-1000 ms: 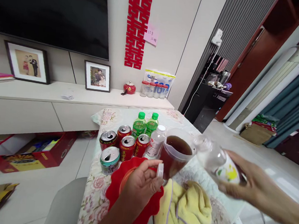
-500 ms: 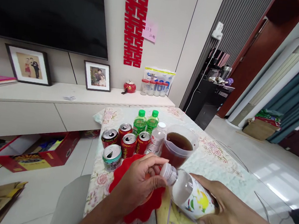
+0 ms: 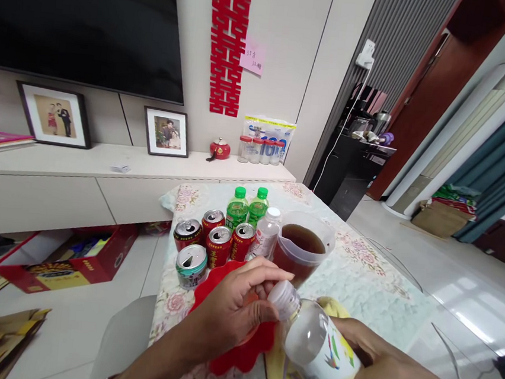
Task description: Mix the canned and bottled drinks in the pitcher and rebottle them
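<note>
Where the table (image 3: 367,296), under its pale floral cover, begins at L, an opened silver-and-teal metal can (image 3: 190,269) stands upright near the edge. Just behind it: four red metal cans w/ silver tops (image 3: 219,249), upright, grouped close. Next, approx. centre, a red scalloped-edge tray (image 3: 245,353), partly hidden by L hand (image 3: 245,293). L hand: thumb & index pinching a small translucent white plastic cap (image 3: 280,293) at the mouth of the bottle in R hand (image 3: 389,369); other fingers curled. Can't tell if cap is fully seated. Behind cans, two green-labelled plastic bottles w/ green caps (image 3: 237,210), upright, side by side. To their R, a clear plastic bottle w/ white cap & pink-marked label (image 3: 266,234), upright, just beside a translucent plastic pitcher (image 3: 307,269) w/ dark brown liquid (image 3: 304,237). Nearer the viewer, a yellow cloth w/ lilac edging (image 3: 282,365) on table, partly hidden. In front of it, a clear cylindrical bottle w/ white, yellow-printed label (image 3: 323,354), tilted, neck toward L hand. R hand, far R: thumb on near side, fingers wrapped round the body, partly hidden.
</note>
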The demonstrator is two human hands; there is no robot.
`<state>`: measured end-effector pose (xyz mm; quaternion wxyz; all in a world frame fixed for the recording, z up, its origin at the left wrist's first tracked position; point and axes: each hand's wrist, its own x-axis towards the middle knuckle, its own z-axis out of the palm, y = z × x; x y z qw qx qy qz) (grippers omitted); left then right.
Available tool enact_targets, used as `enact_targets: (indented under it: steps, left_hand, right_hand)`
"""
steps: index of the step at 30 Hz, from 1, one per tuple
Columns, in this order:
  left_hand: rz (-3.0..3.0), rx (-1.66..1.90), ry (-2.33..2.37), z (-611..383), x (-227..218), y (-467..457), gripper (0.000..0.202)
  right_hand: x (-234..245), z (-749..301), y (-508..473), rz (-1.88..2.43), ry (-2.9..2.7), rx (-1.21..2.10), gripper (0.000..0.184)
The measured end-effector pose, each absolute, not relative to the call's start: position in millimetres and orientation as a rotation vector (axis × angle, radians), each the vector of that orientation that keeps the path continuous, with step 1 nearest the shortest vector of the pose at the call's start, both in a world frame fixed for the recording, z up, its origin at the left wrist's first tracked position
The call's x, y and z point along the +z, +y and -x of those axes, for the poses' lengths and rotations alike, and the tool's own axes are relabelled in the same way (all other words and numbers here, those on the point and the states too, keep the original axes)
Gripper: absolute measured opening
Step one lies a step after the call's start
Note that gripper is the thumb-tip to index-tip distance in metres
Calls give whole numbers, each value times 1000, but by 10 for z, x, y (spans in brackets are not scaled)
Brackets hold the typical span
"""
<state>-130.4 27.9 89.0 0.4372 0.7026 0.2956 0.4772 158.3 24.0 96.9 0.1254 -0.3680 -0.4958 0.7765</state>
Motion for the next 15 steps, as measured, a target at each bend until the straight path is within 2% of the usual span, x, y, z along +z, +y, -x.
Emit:
enact_targets:
  steps: [4,8,12,15]
  left_hand:
    - [-1812,1151,698,1318,970,278,29]
    - [-1859,1150,665,1325,1012,254,35]
    - [-1694,1184,777,1288,945,182,33]
    - [-1486,1235,751,1233,900,120,21]
  right_hand:
    - [796,-1560,232,973,-1357,2304,67]
    - [720,-1533,220,927,-1358,2256,76]
    - [632,-1627,140,1122,-1454,2006,88]
    - [560,-1690,58,1290,-1530,1772,92]
